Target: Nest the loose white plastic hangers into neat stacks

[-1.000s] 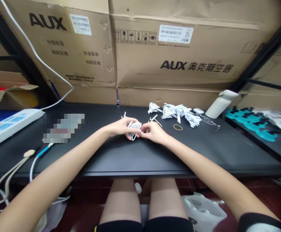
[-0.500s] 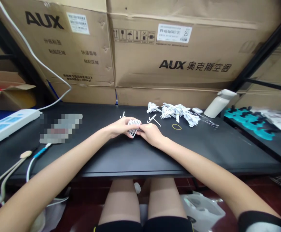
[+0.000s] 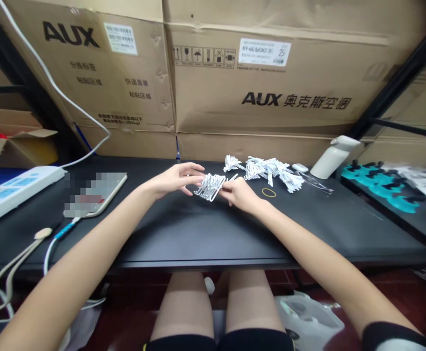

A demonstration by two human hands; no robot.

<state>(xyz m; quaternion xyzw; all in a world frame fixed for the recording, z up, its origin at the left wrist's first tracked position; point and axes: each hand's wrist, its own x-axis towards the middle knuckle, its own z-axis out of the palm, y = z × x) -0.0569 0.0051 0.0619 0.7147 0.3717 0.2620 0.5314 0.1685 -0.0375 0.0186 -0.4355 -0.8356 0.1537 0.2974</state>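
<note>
A bundle of white hooks, lined up side by side, is held above the black table. My right hand is closed on the bundle's right end, thumb and fingers pinching the stems. Just to the left is my left hand, its fingers stretched out and apart; whether a fingertip touches the hooks I cannot tell. Behind my right hand a loose white hook shows in part. Farther back lies a pile of similar white hooks, with a smaller bunch beside it.
A yellow rubber band lies right of my hands. At the back right, a white bottle stands near glasses and teal pieces. Left are a phone on a cable and a power strip. Cardboard boxes line the back.
My left hand has let go of the hooks, opened and moved left and up. The bundle has shifted slightly right with my right hand and shows more fully.
</note>
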